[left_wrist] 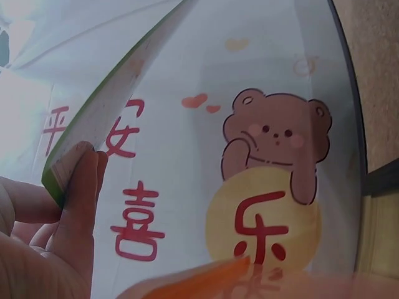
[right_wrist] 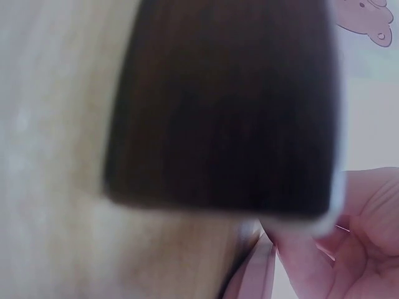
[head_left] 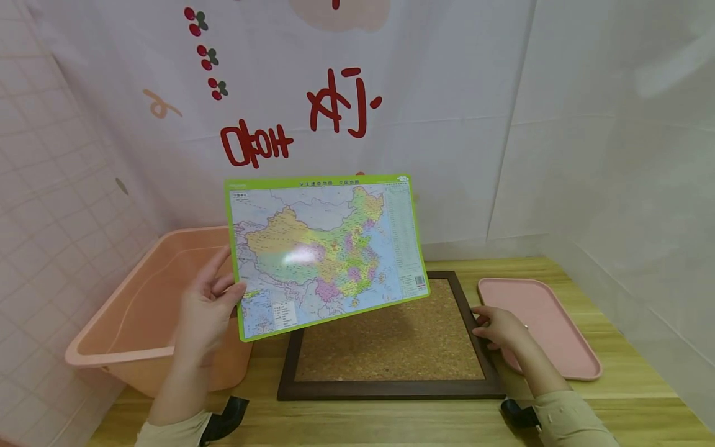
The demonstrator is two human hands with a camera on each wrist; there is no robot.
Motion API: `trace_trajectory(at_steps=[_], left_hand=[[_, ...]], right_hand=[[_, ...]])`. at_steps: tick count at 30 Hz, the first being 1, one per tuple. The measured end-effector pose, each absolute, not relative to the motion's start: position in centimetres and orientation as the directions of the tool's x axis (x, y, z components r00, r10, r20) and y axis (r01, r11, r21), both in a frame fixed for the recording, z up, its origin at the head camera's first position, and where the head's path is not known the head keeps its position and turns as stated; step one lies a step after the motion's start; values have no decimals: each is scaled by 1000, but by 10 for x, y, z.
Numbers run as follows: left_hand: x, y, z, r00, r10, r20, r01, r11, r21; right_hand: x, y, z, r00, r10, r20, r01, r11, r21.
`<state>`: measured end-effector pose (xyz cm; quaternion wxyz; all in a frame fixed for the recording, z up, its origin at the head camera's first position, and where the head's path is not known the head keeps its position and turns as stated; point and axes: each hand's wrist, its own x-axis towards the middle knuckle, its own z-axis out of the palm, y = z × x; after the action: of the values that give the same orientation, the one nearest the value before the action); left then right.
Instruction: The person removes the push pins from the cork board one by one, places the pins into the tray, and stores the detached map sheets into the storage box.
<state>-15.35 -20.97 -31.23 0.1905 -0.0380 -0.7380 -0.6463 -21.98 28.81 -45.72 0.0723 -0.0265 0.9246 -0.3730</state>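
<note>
A laminated map sheet (head_left: 313,248) with a green border is held up in the head view, tilted, above the table. My left hand (head_left: 203,304) pinches its left edge between thumb and fingers; the left wrist view shows the sheet's corner (left_wrist: 73,146) in that grip. Below the map lies a corkboard (head_left: 391,354) with a dark brown frame, its upper left part hidden by the sheet. My right hand (head_left: 505,329) grips the frame's right side with curled fingers. In the right wrist view the dark frame (right_wrist: 224,112) looms large and blurred beside the hand (right_wrist: 349,249).
An orange-pink plastic tub (head_left: 151,354) stands at the left, partly behind my left arm. Right of the corkboard lies a pink tray (head_left: 550,323), close to my right hand. The wooden table (head_left: 363,425) is bounded by a white printed curtain (head_left: 436,124) at the back.
</note>
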Motion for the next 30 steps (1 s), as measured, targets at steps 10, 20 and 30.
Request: trace_trajectory(at_steps=[10, 20, 30], left_hand=[[-146, -238, -304, -895, -285, 344, 345, 50, 937], [-134, -268, -299, -868, -329, 373, 416, -68, 907], [-127, -295, -294, -820, -505, 271, 392, -150, 908]], right_hand=[[-219, 287, -456, -989, -103, -111, 3, 720, -694], [-220, 288, -458, -988, -94, -118, 14, 721, -693], [-219, 286, -455, -989, -94, -113, 10, 723, -691]])
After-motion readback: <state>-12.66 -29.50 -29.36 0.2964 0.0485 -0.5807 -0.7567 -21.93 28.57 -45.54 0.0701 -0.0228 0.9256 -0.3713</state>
